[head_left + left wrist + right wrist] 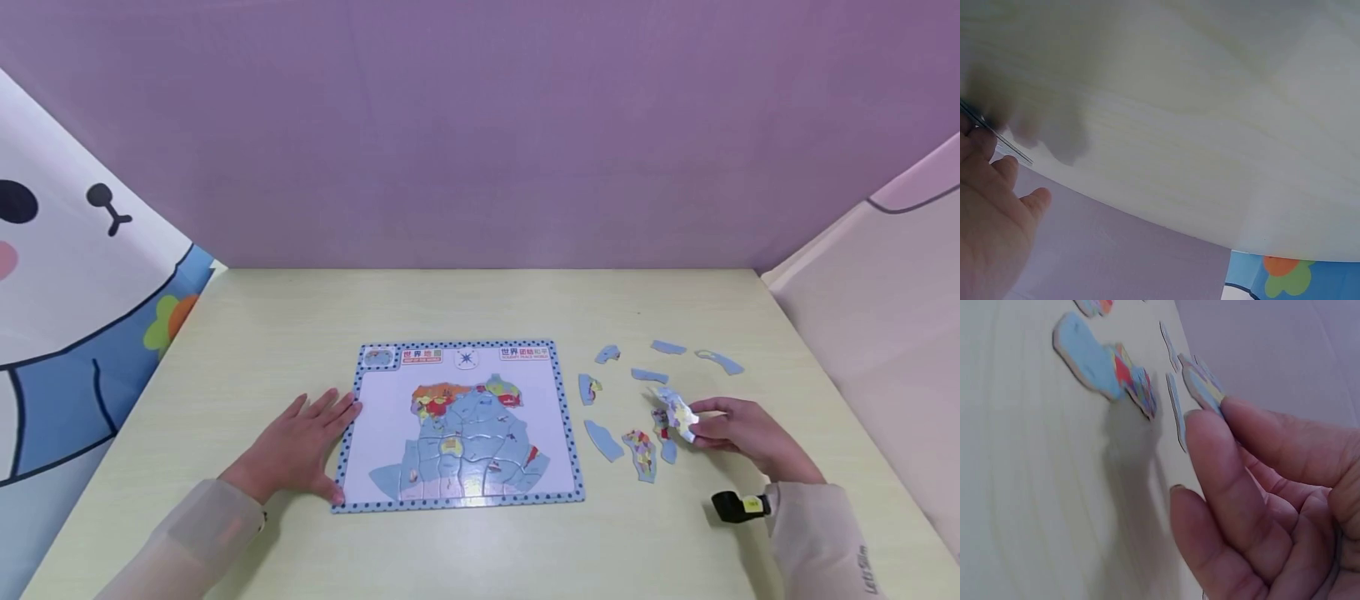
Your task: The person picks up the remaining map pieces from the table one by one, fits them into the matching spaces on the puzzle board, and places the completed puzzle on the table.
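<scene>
A world-map jigsaw board (pixel 465 350) with a dotted blue border lies flat on the table, its lower middle filled with blue and coloured pieces. My left hand (pixel 303 446) rests at the board's left edge, fingers spread, fingertips and thumb on the border. To the right of the board, my right hand (pixel 750 433) pinches a puzzle piece (pixel 678 414) between thumb and fingers, tilted above the table. In the right wrist view that puzzle piece (pixel 1200 384) shows blue and yellow on its face. Just below it lies a blue piece with coloured patches (pixel 1085 353).
Several loose pieces are scattered right of the board, among them a multicoloured piece (pixel 642 454), a plain blue piece (pixel 603 440) and a curved blue piece (pixel 720 361). A purple backdrop (pixel 480 133) rises behind the table (pixel 285 312). Printed cloth panels flank both sides.
</scene>
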{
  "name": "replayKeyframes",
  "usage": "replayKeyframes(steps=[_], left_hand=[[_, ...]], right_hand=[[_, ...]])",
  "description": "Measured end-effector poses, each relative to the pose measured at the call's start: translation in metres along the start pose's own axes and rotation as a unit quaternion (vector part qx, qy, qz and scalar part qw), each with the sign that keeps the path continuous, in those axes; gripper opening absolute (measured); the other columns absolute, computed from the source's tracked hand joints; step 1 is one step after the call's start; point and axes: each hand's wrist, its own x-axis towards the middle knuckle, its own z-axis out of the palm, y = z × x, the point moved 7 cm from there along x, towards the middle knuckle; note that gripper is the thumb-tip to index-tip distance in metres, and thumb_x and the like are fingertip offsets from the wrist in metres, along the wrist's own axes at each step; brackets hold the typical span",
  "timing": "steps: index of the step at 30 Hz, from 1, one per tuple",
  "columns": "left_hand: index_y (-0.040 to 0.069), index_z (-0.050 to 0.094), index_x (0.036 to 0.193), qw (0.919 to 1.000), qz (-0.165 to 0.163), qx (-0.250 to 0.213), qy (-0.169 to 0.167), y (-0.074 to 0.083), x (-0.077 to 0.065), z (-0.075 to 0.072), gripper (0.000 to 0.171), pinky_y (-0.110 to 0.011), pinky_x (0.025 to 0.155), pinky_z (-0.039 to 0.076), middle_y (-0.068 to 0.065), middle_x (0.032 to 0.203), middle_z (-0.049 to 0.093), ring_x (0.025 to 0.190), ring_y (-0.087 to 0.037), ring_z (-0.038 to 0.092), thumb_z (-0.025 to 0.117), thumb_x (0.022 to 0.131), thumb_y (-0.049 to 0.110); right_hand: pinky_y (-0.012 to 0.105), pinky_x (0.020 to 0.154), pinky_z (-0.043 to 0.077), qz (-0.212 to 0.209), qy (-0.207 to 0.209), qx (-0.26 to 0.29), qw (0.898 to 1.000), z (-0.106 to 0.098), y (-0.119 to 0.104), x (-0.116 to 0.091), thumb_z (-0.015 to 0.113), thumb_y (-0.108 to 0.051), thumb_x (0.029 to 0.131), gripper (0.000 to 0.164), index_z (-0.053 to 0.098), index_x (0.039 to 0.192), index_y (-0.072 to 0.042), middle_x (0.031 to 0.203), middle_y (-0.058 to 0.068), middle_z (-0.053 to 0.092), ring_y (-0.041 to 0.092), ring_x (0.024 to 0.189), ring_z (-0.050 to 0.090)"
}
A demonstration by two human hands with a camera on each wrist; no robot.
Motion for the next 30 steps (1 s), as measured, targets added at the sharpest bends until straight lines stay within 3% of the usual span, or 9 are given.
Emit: replayKeyframes(steps=[19,30], left_hand=[[0.0,0.038,0.145,1.0,-0.001,-0.005,0.001,0.0,0.001,-0.001,0.121,-0.064,0.108,0.019,-0.018,0.151,0.034,0.139,-0.042,0.025,0.071,0.056,0.076],[0.001,0.037,0.146,0.9999,-0.005,-0.012,-0.008,-0.003,0.002,0.002,0.122,-0.064,0.108,0.018,-0.018,0.152,0.033,0.139,-0.042,0.024,0.071,0.056,0.076]], right_hand=[[0.03,0.071,0.057,0.004,0.001,-0.013,1.0,0.021,-0.008,0.007,0.06,0.002,0.09,0.045,0.041,0.125,0.021,0.087,0.005,0.069,0.013,0.074,0.069],[0.027,0.069,0.056,-0.016,-0.011,-0.016,1.0,0.043,-0.017,0.013,0.062,0.001,0.09,0.043,0.044,0.123,0.021,0.086,0.004,0.068,0.01,0.073,0.067]])
